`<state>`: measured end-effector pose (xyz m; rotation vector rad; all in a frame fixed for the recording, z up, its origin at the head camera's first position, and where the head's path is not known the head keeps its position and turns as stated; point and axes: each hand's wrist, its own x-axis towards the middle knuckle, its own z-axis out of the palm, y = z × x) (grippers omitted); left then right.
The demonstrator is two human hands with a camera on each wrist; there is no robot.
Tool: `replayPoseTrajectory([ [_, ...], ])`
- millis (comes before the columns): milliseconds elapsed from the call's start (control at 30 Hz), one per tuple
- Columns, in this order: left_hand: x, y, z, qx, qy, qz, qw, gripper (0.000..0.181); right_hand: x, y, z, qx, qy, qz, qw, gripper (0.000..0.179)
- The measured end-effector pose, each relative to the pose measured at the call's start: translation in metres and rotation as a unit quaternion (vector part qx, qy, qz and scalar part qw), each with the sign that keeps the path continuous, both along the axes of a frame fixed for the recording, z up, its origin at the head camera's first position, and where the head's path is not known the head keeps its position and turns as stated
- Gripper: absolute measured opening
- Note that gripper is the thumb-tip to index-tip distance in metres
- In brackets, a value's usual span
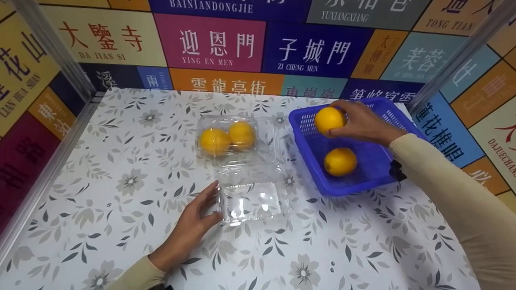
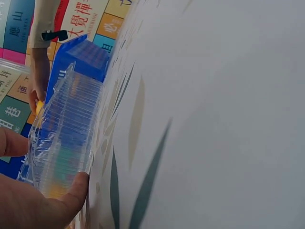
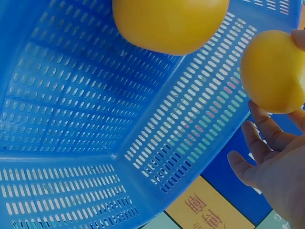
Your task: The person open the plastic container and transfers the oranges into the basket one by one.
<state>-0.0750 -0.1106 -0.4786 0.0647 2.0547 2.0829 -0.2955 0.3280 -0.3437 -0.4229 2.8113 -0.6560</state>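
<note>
My right hand [image 1: 360, 121] holds an orange [image 1: 329, 121] between thumb and fingers, over the far left part of a blue plastic basket [image 1: 318, 179]. A second orange [image 1: 340, 162] lies on the basket's floor; the right wrist view shows it [image 3: 171, 21] close up, with the held orange [image 3: 274, 71] at the right. Left of the basket stands an opened clear plastic clamshell box [image 1: 252, 197]. Two oranges [image 1: 215, 141] sit side by side in its far half. With thumb and fingers apart, my left hand [image 1: 191, 225] touches the left edge of the near half [image 2: 66, 129].
A white table [image 1: 121, 217] with a grey leaf and flower print lies under everything. Colourful panels [image 1: 209, 44] with Chinese lettering stand along the back and both sides. The basket sits near the right back edge.
</note>
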Motion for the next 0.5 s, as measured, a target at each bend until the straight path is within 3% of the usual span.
replayPoseTrajectory([
  [500,-0.001,0.000,0.000,0.016,0.009,-0.003,0.9998,0.084,-0.013,0.011,-0.016,0.053,0.003,0.063,0.9966,0.070],
])
